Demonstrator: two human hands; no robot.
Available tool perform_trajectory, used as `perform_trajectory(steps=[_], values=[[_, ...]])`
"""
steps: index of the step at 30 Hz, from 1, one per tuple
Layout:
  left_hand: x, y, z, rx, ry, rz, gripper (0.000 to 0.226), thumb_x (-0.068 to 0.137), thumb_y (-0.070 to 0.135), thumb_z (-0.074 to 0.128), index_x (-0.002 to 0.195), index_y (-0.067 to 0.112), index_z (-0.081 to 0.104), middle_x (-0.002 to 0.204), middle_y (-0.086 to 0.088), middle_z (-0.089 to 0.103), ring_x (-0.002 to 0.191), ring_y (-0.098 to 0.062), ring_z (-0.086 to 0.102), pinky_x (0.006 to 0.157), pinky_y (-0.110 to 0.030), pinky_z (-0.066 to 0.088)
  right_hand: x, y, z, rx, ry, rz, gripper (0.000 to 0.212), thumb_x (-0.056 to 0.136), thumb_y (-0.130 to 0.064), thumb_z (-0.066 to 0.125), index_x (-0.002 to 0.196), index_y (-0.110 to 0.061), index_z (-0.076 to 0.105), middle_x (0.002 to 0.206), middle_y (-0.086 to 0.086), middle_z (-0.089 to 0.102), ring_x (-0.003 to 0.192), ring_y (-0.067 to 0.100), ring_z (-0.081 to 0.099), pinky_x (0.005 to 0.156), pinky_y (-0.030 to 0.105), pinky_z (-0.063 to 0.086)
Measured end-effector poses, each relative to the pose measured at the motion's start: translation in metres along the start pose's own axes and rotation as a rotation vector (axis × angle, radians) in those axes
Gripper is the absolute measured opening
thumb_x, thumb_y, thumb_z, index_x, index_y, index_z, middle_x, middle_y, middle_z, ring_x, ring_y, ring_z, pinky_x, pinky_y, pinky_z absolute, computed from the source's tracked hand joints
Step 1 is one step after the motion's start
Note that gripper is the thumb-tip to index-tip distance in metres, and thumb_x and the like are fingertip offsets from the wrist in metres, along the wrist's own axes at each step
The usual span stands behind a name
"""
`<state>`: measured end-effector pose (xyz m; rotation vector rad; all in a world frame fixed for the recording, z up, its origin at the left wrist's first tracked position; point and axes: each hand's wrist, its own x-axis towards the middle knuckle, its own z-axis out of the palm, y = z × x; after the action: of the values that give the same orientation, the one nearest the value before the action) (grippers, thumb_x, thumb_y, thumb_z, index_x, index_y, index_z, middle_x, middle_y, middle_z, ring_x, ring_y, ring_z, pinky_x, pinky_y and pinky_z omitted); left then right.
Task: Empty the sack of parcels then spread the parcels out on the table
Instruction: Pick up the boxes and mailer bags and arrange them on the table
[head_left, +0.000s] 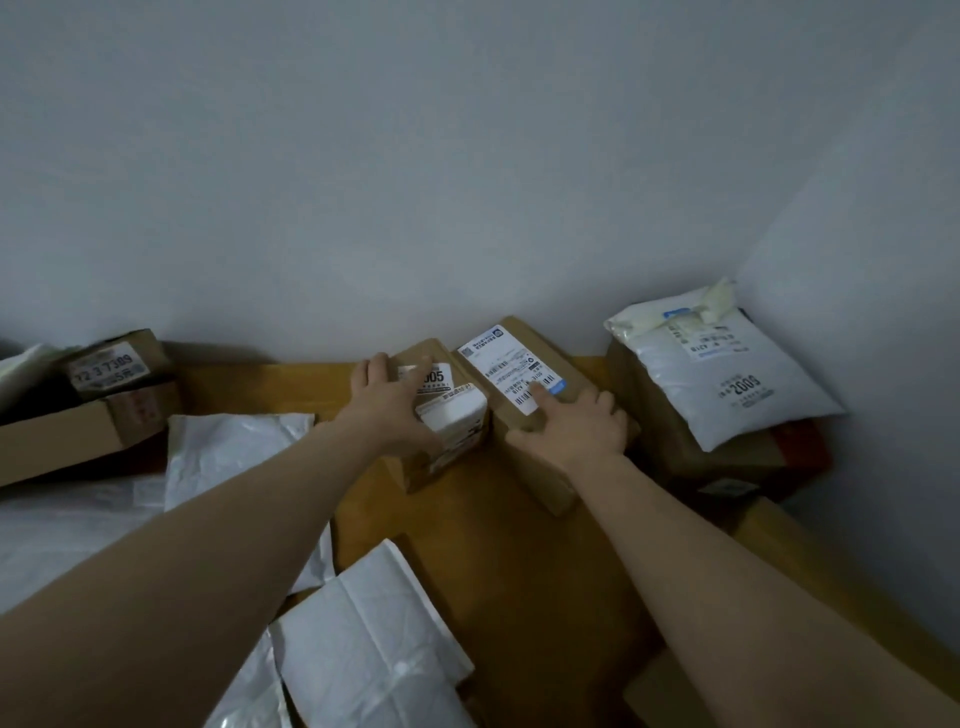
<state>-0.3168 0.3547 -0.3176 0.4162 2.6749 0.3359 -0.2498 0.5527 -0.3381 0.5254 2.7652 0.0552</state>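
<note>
Gripping small box (453, 415), left fingers (374, 367) curled; right fingers (543, 396) flat (outstretched) atop larger box (511, 366).

Wood table (519, 561) in front of me, set into the wall corner. Directly on it: left box (457, 441) and right box (540, 478) side by side at the back middle. Long box (62, 439) at far left. Corner box (670, 447) far right. White bags (234, 447) overlap across the left side and my near edge.
</note>
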Motion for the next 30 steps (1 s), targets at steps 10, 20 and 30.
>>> perform_trajectory(steps=[10, 20, 30], values=[[-0.004, -0.004, 0.000, 0.034, 0.044, -0.055, 0.112, 0.069, 0.047, 0.075, 0.151, 0.026, 0.002, 0.151, -0.012, 0.007, 0.141, -0.035, 0.005, 0.113, -0.048, 0.022, -0.006, 0.011, -0.001, 0.164, -0.253, 0.025, 0.104, 0.064, -0.087, 0.048, 0.142, -0.054, -0.012, 0.155, 0.022, -0.009, 0.140, 0.047, 0.006, 0.108, 0.060, 0.017], [-0.023, 0.009, 0.013, 0.132, 0.267, -0.090, 0.073, 0.090, 0.035, 0.055, 0.149, 0.021, 0.015, 0.157, -0.017, 0.001, 0.144, -0.037, -0.007, 0.116, -0.052, 0.010, -0.014, 0.003, 0.009, 0.254, 0.006, 0.218, 0.074, 0.097, -0.055, 0.019, 0.151, -0.009, 0.000, 0.156, 0.024, 0.000, 0.145, 0.040, -0.001, 0.118, 0.052, 0.005], [-0.094, 0.148, 0.064, -0.312, -0.194, 0.226, 0.044, 0.095, 0.031, 0.050, 0.135, 0.016, 0.046, 0.131, -0.006, 0.054, 0.113, -0.021, 0.054, 0.086, -0.026, 0.046, -0.118, 0.147, -0.014, 0.542, 0.352, 0.232, 0.020, 0.088, -0.015, 0.052, 0.104, -0.018, 0.062, 0.116, 0.006, 0.058, 0.103, 0.024, 0.057, 0.084, 0.033, 0.047]])
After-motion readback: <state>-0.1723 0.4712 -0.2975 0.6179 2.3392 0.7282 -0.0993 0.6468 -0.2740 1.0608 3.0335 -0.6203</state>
